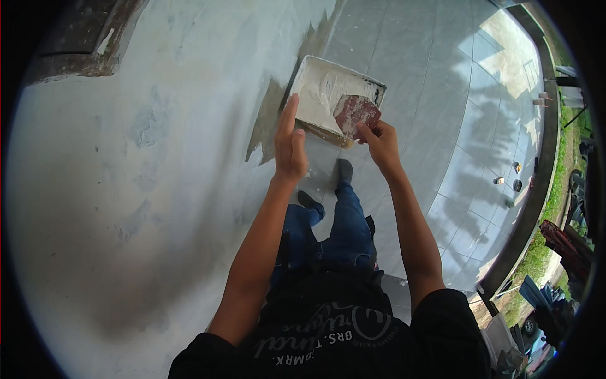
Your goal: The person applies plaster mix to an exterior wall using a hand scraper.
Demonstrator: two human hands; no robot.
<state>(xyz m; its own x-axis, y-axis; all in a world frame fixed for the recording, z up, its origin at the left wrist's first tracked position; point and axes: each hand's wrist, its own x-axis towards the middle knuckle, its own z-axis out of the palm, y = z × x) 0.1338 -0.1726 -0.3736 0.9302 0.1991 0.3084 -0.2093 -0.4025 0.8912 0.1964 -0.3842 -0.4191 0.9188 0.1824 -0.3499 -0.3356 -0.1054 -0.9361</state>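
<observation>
A rectangular tray (305, 79) with a dark rim holds a layer of white, paste-like filler (323, 91). My right hand (382, 144) grips a flat, dark red putty scraper (355, 114) smeared with white. The scraper's blade lies over the near right part of the tray; whether it touches the filler I cannot tell. At the tray's near left corner is my left hand (291, 145), its fingers stretched out straight and nothing visible in it. Contact between that hand and the tray is unclear.
On the left rises a wall (158, 158) patched with white, with a dark wooden frame (82, 57) higher up. Grey tiles (416, 126) cover the floor, where my feet (344, 170) stand. Small items (517, 185) sit near a dark raised edge (533, 215) at right.
</observation>
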